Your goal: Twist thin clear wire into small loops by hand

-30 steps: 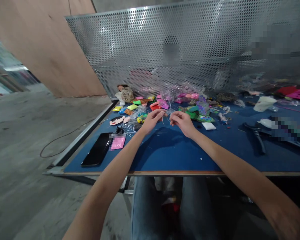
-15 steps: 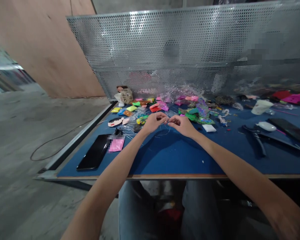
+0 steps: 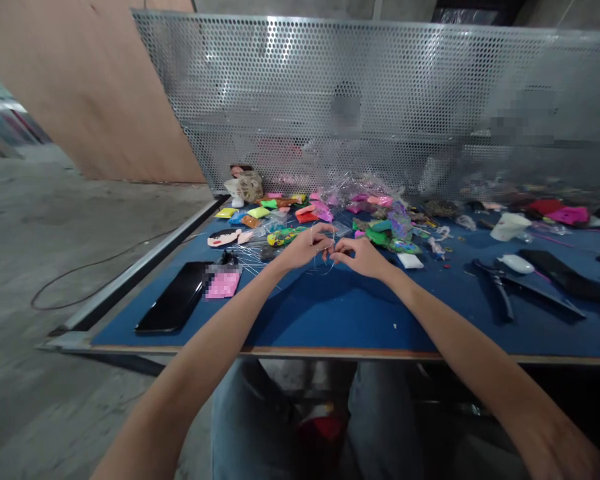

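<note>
Above the blue tabletop [image 3: 320, 320], my left hand [image 3: 305, 248] has its fingers curled round a thin, pale wire bent into a loop [image 3: 325, 272]. Close beside it, my right hand [image 3: 363, 257] pinches the same wire between thumb and fingers, its fingertips almost touching those of the left. Part of the loop rises over the left fingers and part hangs under both hands. Where the wire passes between the fingertips is too small to make out. Several straight, thin wires [image 3: 250, 255] lie on the table left of my left hand.
Colourful clay packets [image 3: 259, 213] and crumpled clear plastic [image 3: 363, 187] lie along the back, before a perforated metal panel [image 3: 280, 87]. A black phone [image 3: 173, 297] and a pink packet [image 3: 223, 285] are at left. Pliers [image 3: 500, 290], a white mouse [image 3: 516, 264] and a paper cup [image 3: 510, 227] are at right.
The camera view has shifted slightly, so the table items appear farther left. My left fingers have spread a little, and the wire loop has turned between the hands.
</note>
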A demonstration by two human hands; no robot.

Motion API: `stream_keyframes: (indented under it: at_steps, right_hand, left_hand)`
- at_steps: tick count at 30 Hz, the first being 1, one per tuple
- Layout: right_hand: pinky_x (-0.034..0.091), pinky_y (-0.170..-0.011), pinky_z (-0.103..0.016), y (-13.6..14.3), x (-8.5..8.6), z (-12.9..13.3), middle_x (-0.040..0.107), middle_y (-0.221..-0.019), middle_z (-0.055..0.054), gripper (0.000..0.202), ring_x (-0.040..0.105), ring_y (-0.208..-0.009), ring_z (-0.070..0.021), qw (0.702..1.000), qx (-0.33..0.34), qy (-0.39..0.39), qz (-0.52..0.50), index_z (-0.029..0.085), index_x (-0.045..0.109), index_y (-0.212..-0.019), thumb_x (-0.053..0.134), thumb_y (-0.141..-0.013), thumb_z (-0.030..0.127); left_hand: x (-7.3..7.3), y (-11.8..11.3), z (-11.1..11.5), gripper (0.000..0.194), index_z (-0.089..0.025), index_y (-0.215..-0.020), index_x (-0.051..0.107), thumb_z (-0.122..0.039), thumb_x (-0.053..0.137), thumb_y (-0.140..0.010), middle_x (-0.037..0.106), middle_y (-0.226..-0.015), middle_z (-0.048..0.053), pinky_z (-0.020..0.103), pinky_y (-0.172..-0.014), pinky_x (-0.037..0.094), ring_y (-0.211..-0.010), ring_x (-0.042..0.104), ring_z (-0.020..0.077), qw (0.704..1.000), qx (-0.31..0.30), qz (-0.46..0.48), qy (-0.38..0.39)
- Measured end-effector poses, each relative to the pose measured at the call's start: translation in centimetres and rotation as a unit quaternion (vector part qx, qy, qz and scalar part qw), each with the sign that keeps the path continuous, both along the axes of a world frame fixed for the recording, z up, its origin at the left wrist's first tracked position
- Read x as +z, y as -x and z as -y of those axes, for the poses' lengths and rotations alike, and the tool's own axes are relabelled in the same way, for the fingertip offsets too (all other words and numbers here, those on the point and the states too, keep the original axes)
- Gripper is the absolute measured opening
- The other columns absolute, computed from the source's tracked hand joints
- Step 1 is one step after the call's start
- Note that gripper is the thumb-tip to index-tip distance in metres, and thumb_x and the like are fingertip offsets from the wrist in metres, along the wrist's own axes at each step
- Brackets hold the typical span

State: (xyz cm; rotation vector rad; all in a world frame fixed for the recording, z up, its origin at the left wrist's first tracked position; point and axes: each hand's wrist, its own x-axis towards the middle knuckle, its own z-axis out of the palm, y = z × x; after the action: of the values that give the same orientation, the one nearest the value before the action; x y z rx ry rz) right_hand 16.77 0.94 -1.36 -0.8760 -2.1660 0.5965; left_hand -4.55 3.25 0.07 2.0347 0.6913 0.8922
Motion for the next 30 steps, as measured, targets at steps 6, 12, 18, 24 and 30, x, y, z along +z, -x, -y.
stream_keyframes:
  at_steps: [6,12,18,24,30]
  right_hand:
    - [0.050,-0.067,-0.028,-0.9,0.6,-0.2,0.077,-0.074,-0.002,0.026,0.070,-0.065,-0.0169,0.998,0.026,0.012,0.048,0.020,0.075,-0.083,0.060,-0.096,0.036]
    - [0.051,-0.070,-0.028,-2.1,0.4,-1.4,0.079,-0.080,-0.003,0.024,0.071,-0.068,-0.0175,0.996,0.049,-0.030,0.073,0.020,0.079,-0.087,0.059,-0.096,0.031]
    - [0.049,-0.077,-0.031,-2.1,1.0,-1.0,0.079,-0.080,-0.003,0.022,0.071,-0.076,-0.0194,0.986,0.063,-0.119,0.096,0.023,0.080,-0.090,0.059,-0.096,0.030]
    - [0.051,-0.068,-0.029,-1.6,1.2,0.0,0.078,-0.077,-0.002,0.022,0.070,-0.068,-0.0178,0.995,0.048,-0.085,0.031,0.023,0.079,-0.088,0.060,-0.095,0.031]
    - [0.052,-0.059,-0.029,-1.5,1.0,0.0,0.074,-0.068,-0.003,0.031,0.064,-0.057,-0.0159,0.987,-0.011,0.022,-0.158,0.019,0.074,-0.083,0.062,-0.094,0.046]
  left_hand:
    - [0.3,-0.1,0.1,0.029,-0.018,-0.121,0.060,-0.034,0.052,-0.098,0.067,-0.076,0.000,0.024,-0.066,0.048,-0.064,0.063,0.0117,0.998,0.003,-0.058,-0.040]
    - [0.6,0.0,-0.2,0.033,-0.013,-0.096,0.069,-0.045,0.063,-0.092,0.068,-0.081,0.004,0.022,-0.063,0.046,-0.068,0.060,0.0112,0.997,-0.023,-0.045,0.061]
    - [1.7,0.8,0.6,0.029,-0.014,-0.089,0.069,-0.042,0.077,-0.083,0.067,-0.080,0.003,0.019,-0.050,0.038,-0.057,0.053,0.0064,0.964,-0.067,-0.040,0.254]
    - [1.9,1.4,0.7,0.029,-0.016,-0.093,0.068,-0.042,0.076,-0.084,0.070,-0.082,0.003,0.019,-0.035,0.022,-0.040,0.042,0.0021,0.961,-0.066,-0.053,0.263]
    - [1.5,1.6,-0.2,0.033,-0.016,-0.103,0.067,-0.047,0.067,-0.092,0.067,-0.070,0.000,0.018,-0.037,0.029,-0.039,0.043,0.0032,0.976,0.022,0.103,0.190]
